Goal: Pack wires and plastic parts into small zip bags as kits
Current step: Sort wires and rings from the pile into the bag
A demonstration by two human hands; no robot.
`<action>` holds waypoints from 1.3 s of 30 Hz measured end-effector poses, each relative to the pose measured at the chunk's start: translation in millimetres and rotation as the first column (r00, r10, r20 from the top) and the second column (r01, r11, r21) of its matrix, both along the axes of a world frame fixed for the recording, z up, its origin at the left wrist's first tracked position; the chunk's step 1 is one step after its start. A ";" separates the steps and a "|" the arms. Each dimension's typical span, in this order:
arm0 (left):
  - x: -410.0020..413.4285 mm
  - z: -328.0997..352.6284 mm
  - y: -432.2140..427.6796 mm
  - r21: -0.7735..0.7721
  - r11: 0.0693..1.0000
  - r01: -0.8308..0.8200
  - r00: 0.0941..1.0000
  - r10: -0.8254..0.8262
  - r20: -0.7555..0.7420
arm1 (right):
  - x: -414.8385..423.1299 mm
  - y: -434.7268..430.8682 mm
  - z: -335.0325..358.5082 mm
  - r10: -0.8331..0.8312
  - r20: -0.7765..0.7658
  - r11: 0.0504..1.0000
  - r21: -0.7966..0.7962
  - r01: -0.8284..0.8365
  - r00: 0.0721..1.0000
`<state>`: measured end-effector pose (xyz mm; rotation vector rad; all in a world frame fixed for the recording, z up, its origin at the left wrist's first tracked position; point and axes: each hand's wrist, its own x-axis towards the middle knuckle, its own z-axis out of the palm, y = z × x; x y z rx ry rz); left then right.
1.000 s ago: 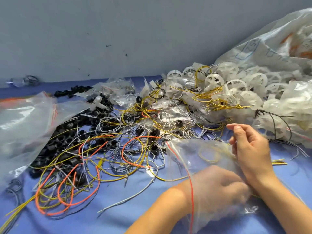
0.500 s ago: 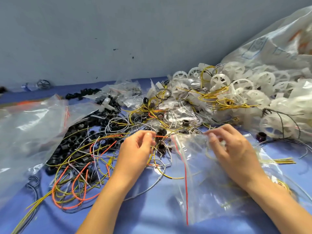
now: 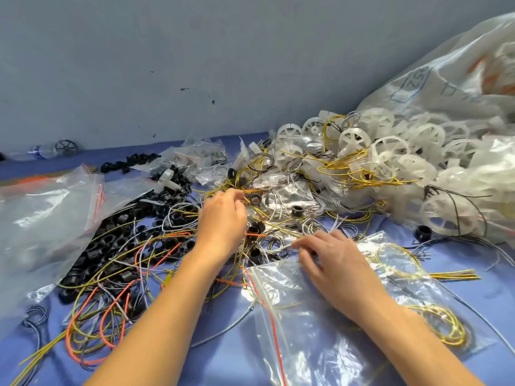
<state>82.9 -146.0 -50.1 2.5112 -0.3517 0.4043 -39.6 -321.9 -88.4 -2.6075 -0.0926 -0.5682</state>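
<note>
Closest in, at 5 o'clock: small zip bag (image 3: 306, 330) w/ a red seal strip, lying flat on the blue cloth (image 3: 223, 360). A yellow coil (image 3: 446, 327) shows through plastic at 4 o'clock, can't tell if it's in the same bag.

Right hand (image 3: 331, 263) rests palm down on the bag's far edge. Fingers are loose and only lightly bent, not gripping anything afaict.

At 7 o'clock there's a tangle of orange wires (image 3: 83, 324) mixed w/ yellow and grey ones.

Mid-frame, the left hand (image 3: 223, 218) is down in the wire pile, fingertips bunched together pinching a yellow wire (image 3: 249, 201). Toward 9 o'clock from it is a heap of black rings (image 3: 111, 246), partly under a big clear bag (image 3: 41, 218).

Further back at 1-2 o'clock: white plastic wheels (image 3: 390, 151) w/ more yellow wire draped over, next to a huge clear sack (image 3: 446, 87). Few filled kit bags (image 3: 200, 154) near 12. Grey wall (image 3: 195, 51) behind it all.
</note>
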 end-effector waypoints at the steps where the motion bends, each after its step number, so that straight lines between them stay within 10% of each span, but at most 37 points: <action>1: 11.6 4.0 -2.7 0.076 0.997 -0.022 1.000 0.024 -0.014 | 0.2 -1.0 0.0 0.003 -0.004 1.000 -0.002 -0.003 1.000; 7: 50.7 1.2 -17.2 0.273 0.962 0.031 0.978 0.027 -0.207 | 0.7 -10.8 0.9 -0.026 -0.044 0.999 -0.042 0.024 0.999; 12: 48.8 -7.8 -24.2 0.271 0.956 0.110 0.992 -0.123 0.031 | 1.8 -13.9 3.5 -0.038 -0.090 0.999 -0.038 0.034 0.995; 26: 89.6 2.1 -19.4 0.679 0.717 0.161 0.986 -0.144 -0.082 | 29.2 5.4 9.2 -0.054 -0.080 0.996 0.070 0.060 0.995; 39: 95.3 16.1 -6.3 0.157 0.977 0.145 0.989 -0.143 -0.025 | 39.8 -2.0 27.8 -0.064 -0.028 0.871 0.486 0.069 0.998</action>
